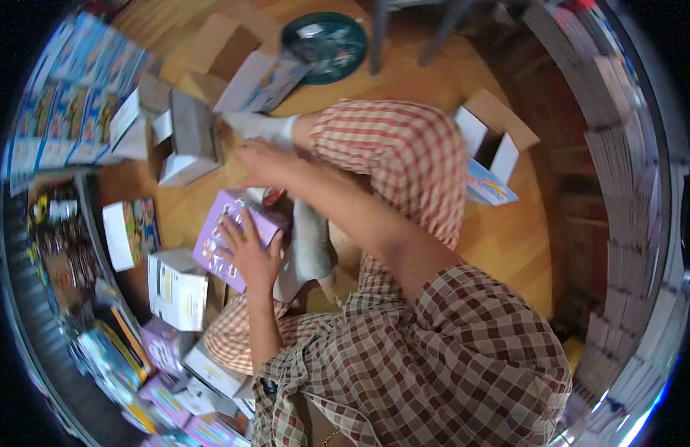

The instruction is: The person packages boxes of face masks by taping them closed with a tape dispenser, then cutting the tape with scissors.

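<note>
A purple printed box (224, 216) stands on the floor between my legs. My left hand (252, 249) lies on its face with fingers spread and the thumb over toward its right side. My right hand (263, 164) is just beyond the far end of the box, smeared by motion, so I cannot tell what its fingers do. A small red and white item (273, 196) shows at the box's far end, below my right wrist. Close to the left of my right hand is an open grey-white carton (192, 134).
More cartons lie left, among them a white one (177, 290). Purple boxes (166, 346) pile up at lower left. A dark green round tray (345, 52) sits ahead. An open carton (498, 134) is at right, beside tall stacks of flat cardboard (621, 179).
</note>
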`<control>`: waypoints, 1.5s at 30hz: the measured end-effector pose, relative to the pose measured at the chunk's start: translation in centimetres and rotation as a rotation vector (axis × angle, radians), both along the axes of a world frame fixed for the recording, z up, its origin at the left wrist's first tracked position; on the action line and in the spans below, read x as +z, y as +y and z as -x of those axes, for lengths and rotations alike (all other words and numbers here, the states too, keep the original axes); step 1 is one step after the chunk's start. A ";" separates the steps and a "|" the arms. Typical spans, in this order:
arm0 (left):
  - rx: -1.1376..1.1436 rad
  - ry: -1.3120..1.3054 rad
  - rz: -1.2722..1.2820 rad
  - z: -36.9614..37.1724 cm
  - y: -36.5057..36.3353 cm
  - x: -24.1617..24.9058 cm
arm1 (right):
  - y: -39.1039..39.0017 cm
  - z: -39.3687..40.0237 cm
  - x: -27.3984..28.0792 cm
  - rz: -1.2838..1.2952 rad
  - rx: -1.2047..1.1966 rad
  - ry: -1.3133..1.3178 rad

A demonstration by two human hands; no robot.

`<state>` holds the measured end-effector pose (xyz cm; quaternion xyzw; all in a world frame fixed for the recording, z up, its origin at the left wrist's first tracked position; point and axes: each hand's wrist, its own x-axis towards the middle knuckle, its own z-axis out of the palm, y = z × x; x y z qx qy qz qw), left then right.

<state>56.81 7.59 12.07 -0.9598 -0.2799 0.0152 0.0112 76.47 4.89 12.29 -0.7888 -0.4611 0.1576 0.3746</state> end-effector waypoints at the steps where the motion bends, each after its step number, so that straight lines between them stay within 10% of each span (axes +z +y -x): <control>1: -0.043 -0.039 -0.013 -0.2 0.3 0.0 | -0.3 0.4 0.6 -0.068 -0.054 0.006; 12: -0.064 -0.015 0.061 -2.1 0.3 -0.1 | -12.8 -1.3 9.1 -0.517 -0.166 0.249; 17: -0.066 -0.065 0.068 -1.6 0.9 -1.1 | -20.4 -3.2 8.6 -0.713 -0.615 0.263; 32: -0.193 -0.448 0.457 -2.8 7.0 -1.3 | -26.5 1.8 9.3 -0.581 -0.504 -0.041; 38: -0.128 -0.418 0.649 -3.8 9.2 -0.9 | -33.4 6.2 -2.3 0.160 -0.444 0.178; 42: -0.022 -0.448 0.774 -3.2 9.2 -0.2 | -31.3 5.7 -5.4 0.067 -0.535 0.340; 45: -0.070 -0.494 0.646 -2.3 9.1 0.0 | -24.4 0.6 -6.9 0.026 -0.584 -0.113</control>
